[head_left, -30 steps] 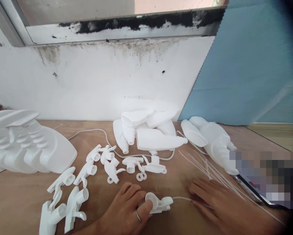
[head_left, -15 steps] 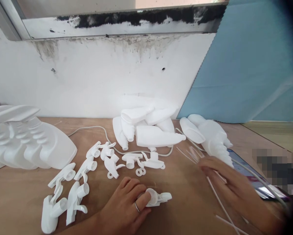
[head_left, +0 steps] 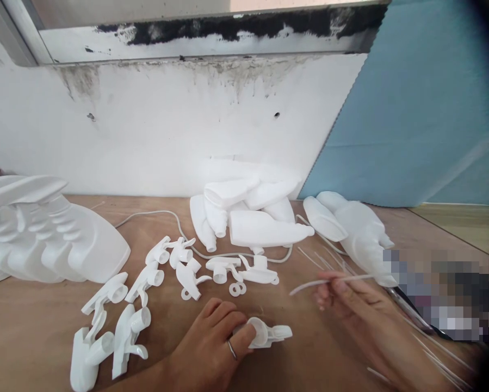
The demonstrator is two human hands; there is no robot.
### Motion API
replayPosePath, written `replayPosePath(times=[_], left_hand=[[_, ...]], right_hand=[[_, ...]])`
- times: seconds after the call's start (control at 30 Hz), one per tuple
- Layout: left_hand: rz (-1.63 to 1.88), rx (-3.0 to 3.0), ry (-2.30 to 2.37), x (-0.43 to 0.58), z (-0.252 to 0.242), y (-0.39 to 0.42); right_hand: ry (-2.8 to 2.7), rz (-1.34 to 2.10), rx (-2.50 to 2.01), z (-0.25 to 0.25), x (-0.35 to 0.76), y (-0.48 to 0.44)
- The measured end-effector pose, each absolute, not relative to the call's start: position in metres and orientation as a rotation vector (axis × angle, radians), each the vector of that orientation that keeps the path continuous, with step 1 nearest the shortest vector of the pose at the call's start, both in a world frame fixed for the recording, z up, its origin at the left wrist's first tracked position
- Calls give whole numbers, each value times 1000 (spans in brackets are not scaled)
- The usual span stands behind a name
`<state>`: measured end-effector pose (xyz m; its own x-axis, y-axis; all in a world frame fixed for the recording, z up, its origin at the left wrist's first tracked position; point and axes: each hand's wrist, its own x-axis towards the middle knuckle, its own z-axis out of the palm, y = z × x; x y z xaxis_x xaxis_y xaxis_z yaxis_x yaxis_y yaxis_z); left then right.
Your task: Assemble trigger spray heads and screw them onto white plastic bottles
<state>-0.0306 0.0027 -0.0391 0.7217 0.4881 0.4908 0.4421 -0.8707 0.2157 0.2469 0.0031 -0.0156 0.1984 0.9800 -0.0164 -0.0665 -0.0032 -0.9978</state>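
My left hand (head_left: pixel 214 345), with a ring on one finger, is closed around a white trigger spray head (head_left: pixel 283 332) low over the table. The head's round collar opening faces up beside my fingers. In my right hand (head_left: pixel 360 307) a thin white plastic tube (head_left: pixel 307 285) is pinched between thumb and fingers. Its free end points left, above the table and apart from the spray head. More loose tubes (head_left: pixel 442 365) lie under and beside my right hand, partly hidden by it.
Several white spray heads (head_left: pixel 130 335) lie on the wooden table to the left and centre, near small white rings (head_left: pixel 235 289). White bottles (head_left: pixel 268 228) are piled by the wall, with more bottles (head_left: pixel 93 234) at left and others (head_left: pixel 354 223) at right. A pale cable (head_left: pixel 158 212) winds behind.
My right hand has risen from the loose tubes with one tube in its fingers, its end now pointing left. My left hand stays on the spray head.
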Motion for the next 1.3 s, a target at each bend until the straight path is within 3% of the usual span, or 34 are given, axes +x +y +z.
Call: replayPosePath(times=[0.23, 0.43, 0.63, 1.3], left_hand=[[860, 2816, 793, -31, -37, 2], [878, 2765, 817, -32, -39, 3], [893, 2771, 815, -33, -39, 4], [812, 2759, 831, -32, -41, 3]], right_hand=[[-1538, 976, -1100, -8, 196, -2], [-1695, 1075, -1032, 6, 175, 8], [-1848, 967, -1039, -4, 175, 8], [-1815, 1049, -1084, -2, 175, 13]])
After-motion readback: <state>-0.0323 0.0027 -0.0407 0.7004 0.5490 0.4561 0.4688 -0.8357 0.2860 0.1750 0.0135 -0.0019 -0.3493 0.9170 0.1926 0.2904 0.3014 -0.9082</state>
